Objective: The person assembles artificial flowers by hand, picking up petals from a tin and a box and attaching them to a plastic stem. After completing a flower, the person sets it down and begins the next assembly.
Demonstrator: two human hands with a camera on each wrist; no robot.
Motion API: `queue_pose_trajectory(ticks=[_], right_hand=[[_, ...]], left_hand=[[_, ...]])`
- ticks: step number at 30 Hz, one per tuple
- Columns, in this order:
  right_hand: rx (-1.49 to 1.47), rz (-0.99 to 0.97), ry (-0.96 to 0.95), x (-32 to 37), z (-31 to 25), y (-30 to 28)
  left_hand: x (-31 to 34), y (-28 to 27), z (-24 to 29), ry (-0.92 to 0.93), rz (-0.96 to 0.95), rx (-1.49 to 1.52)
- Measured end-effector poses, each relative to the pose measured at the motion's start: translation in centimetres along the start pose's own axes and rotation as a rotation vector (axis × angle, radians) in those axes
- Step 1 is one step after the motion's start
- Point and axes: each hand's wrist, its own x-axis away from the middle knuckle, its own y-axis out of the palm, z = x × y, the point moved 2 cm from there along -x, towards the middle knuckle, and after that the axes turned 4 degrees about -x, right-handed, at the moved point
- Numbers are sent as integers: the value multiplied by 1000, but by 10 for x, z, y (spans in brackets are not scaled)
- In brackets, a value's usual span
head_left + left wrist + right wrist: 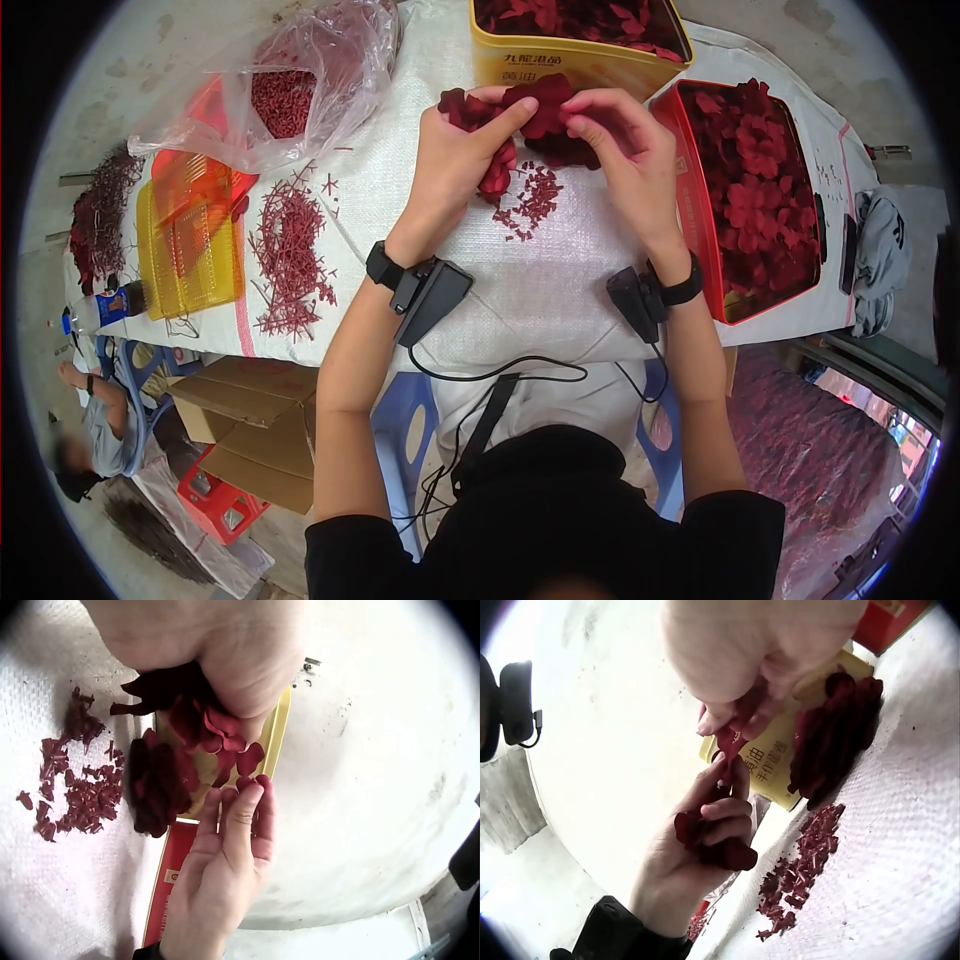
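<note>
My left hand point(450, 160) grips several dark red flower-petal pieces, its thumb pressed on a ruffled petal layer point(540, 110). More of them, a dark red bunch point(712, 844), stick out between its curled fingers in the right wrist view. My right hand point(640, 165) faces it, pinching the edge of the petal piece between thumb and fingertips. Below the hands, a stack of dark red petals point(156, 784) lies on the white woven cloth point(520, 300). Beside that stack is a scatter of small red bits point(535, 200).
A yellow tin point(590, 62) of petals stands behind the hands. At the right is a red tin point(690, 200) filled with petal flowers. Leftward lie thin red stems point(290, 260), a yellow plastic basket point(160, 250) and a clear bag point(340, 70) of red pieces.
</note>
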Motion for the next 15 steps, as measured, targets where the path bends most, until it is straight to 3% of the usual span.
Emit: queue_pose_trajectory(ticks=[15], right_hand=[[166,53,-81,-2,5,-6]], left_hand=[[2,1,-1,60,-106,-65]])
